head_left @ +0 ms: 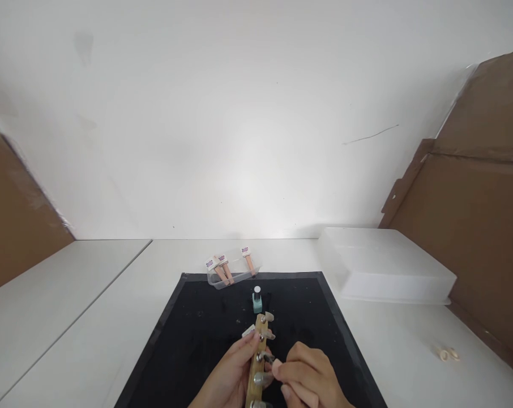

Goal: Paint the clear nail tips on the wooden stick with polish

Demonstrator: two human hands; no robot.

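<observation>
Left hand [229,374] grips a slim, light-brown wooden nail-tip holder [253,382] above the black mat [201,317], just nearer than the teal nail polish bottle [257,302]. Translucent, greyish nail tips [264,378] jut sideways from its silvery mounts; one looks darker beside the right hand [310,377], whose fingers are curled, their contents unclear.

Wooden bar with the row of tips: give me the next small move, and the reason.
I'd steady the wooden bar with the left hand and make one short, light stroke with the right hand at the dark tip. The left hand already holds the bar, the right fingers are right beside that tip, and the others sit close enough that a wide move could bump them.
</observation>
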